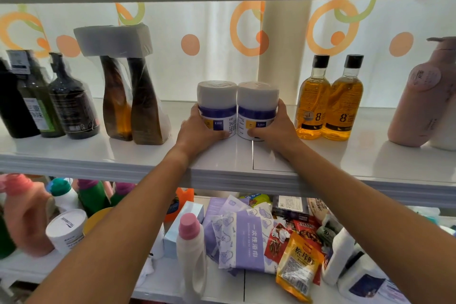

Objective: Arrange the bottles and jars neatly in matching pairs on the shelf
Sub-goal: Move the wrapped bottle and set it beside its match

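Two matching white jars with purple bands stand side by side, touching, in the middle of the white shelf (320,163). My left hand (197,128) grips the left jar (217,103) from its left side. My right hand (274,128) grips the right jar (257,106) from its right side. Two amber bottles with black caps (329,101) stand as a pair to the right. A wrapped pair of brown bottles (133,96) stands to the left. Further left are several dark bottles (44,99).
A pink pump bottle (419,103) stands at the shelf's far right. The lower shelf holds detergent bottles (191,252), a white tub (66,229), purple towel packs (243,239) and snack bags (299,266). An upper shelf board runs overhead.
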`<state>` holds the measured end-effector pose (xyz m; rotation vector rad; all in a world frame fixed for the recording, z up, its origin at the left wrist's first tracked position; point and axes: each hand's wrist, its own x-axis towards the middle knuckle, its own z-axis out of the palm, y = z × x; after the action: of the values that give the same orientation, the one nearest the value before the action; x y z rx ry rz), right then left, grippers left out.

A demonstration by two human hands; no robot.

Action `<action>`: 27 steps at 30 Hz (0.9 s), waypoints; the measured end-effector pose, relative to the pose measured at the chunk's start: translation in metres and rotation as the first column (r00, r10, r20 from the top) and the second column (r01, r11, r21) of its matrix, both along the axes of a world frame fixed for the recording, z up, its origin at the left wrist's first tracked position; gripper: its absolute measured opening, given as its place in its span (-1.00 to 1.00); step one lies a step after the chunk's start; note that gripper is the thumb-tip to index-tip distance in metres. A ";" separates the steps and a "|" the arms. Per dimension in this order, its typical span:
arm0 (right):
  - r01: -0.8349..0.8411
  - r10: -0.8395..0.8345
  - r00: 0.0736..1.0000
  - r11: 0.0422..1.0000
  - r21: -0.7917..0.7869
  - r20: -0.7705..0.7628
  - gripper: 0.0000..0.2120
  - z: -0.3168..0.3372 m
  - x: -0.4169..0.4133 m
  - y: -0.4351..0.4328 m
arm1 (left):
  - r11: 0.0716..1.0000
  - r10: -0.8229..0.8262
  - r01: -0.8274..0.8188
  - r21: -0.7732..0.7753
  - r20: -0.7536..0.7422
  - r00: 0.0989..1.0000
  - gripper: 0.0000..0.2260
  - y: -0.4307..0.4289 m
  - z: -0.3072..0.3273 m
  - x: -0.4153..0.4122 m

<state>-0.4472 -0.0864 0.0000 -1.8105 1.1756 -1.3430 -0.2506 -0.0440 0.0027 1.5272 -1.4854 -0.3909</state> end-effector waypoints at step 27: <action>-0.261 0.251 0.905 0.965 0.018 -0.342 -0.64 -0.001 0.192 0.078 | 0.970 0.242 -0.238 0.041 -0.151 0.959 -0.86 0.085 0.016 0.102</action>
<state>-0.2551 -0.0088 -0.0011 -2.1947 1.0419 -0.9224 -0.1489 0.0408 0.0189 1.6345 -1.1631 -0.3737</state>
